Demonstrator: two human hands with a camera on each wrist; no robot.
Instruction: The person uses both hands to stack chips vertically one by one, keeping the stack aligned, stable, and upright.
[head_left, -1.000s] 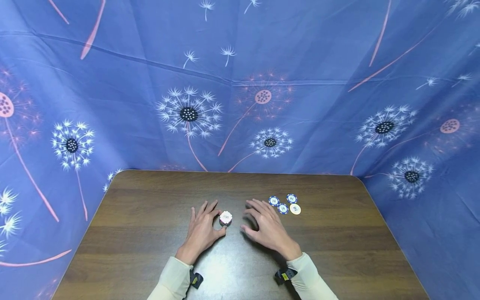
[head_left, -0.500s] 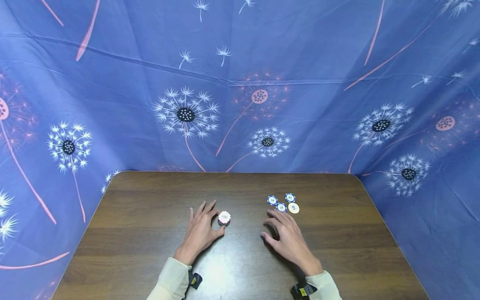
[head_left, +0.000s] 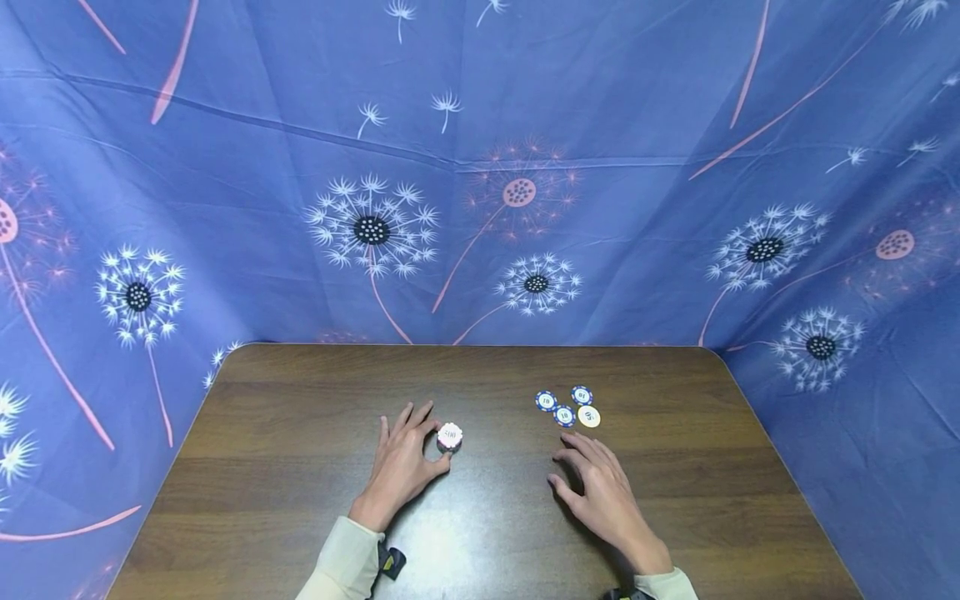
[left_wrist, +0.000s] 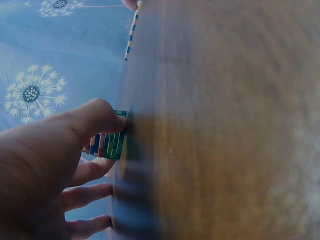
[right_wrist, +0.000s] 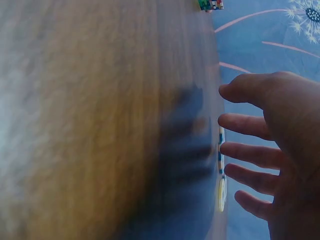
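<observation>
A short stack of poker chips [head_left: 450,435], topped by a white chip marked 500, stands on the table left of centre. My left hand [head_left: 403,471] pinches it between thumb and index finger, the other fingers spread. In the left wrist view the stack [left_wrist: 111,145] shows green, blue and red edges beside the thumb. My right hand [head_left: 604,493] is held over the table with loosely bent fingers and nothing in them. Just beyond its fingertips lie three blue chips marked 10, one of them a blue chip [head_left: 564,416] at the front, and a pale yellow chip [head_left: 588,416].
The brown wooden table [head_left: 315,375] has rounded far corners. Behind it and along both sides hangs a blue cloth [head_left: 450,217] with a dandelion print. Dark straps with small devices sit at the sleeve cuffs.
The right hand has moved away from the stack, to the right and slightly toward the near edge, fingers staying relaxed. The left hand stays on the stack, and the loose chips lie as before.
</observation>
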